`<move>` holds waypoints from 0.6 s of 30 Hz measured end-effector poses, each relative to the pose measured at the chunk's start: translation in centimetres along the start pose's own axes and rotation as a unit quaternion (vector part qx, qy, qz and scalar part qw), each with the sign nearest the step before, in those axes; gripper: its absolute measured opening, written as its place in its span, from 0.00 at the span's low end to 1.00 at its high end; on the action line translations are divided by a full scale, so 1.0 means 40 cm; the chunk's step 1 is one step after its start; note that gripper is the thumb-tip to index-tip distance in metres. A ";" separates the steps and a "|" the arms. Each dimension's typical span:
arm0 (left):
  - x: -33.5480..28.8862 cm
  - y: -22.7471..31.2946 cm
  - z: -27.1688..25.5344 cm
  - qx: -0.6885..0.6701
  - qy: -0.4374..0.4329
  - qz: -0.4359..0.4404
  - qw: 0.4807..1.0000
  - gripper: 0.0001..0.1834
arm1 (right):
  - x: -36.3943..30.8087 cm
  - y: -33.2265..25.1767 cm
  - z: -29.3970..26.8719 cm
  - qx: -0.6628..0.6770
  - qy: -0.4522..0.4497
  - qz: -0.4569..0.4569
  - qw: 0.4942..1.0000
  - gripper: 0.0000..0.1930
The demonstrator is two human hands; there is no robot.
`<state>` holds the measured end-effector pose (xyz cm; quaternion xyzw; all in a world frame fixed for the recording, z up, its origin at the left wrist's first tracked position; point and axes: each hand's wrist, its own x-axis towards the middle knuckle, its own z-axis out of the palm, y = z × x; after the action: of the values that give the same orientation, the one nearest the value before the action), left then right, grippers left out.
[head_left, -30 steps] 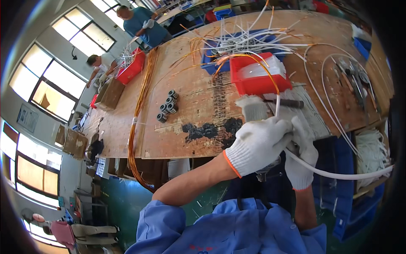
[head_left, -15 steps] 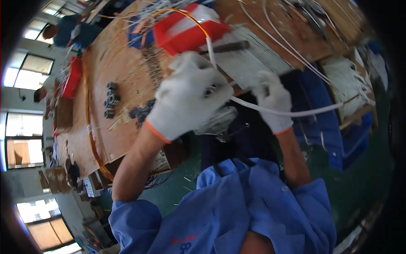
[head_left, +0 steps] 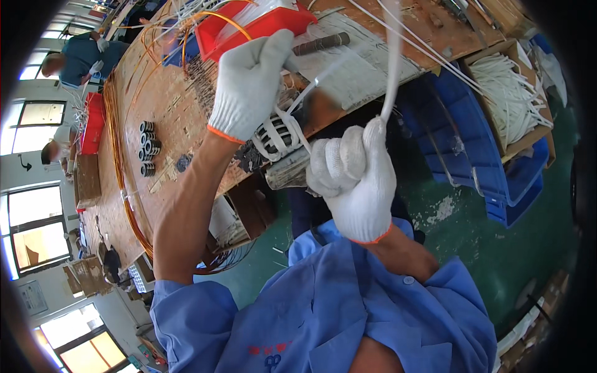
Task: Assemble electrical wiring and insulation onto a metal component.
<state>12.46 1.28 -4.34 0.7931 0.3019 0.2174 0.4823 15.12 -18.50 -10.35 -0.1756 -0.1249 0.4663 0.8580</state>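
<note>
My right hand (head_left: 357,177), in a white knitted glove with an orange cuff, is closed in a fist round a white flexible strip (head_left: 392,68). One length of the strip rises past the thumb to the upper edge. Another runs left to a dark ring-shaped core (head_left: 277,135) wound with white bands, at the bench edge. Above the core, my left hand (head_left: 247,84), gloved alike, is closed with thumb and fingers together; what they pinch is hidden. An orange wire (head_left: 227,20) passes close to its fingertips.
On the wooden bench (head_left: 165,102) lie several small black rings (head_left: 148,149), a red bin (head_left: 261,25) and a dark rod (head_left: 321,43). A cardboard box of white strips (head_left: 510,93) stands right, beside a blue crate (head_left: 457,133). Another person (head_left: 90,56) is at the far left.
My right hand has moved left and toward me, tightening into a fist, with the strip now running upward. My left hand has risen to the left, uncovering the wound core.
</note>
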 end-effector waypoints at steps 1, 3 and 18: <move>-0.016 -0.003 -0.002 -0.011 0.018 0.006 1.000 0.27 | -0.008 0.004 0.016 -0.004 0.028 0.000 1.000 0.33; -0.049 0.019 -0.003 -0.039 -0.015 0.020 0.999 0.22 | -0.027 0.035 0.006 -0.042 0.034 -0.105 0.993 0.32; -0.156 -0.037 -0.026 0.277 -0.043 0.168 0.945 0.27 | 0.173 -0.103 0.001 -0.443 -0.116 -0.057 0.887 0.11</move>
<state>6.91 -1.85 -5.54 0.9430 0.1919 0.1692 0.2130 21.92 -14.71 -8.26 -0.4746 -0.4269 0.3296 0.6956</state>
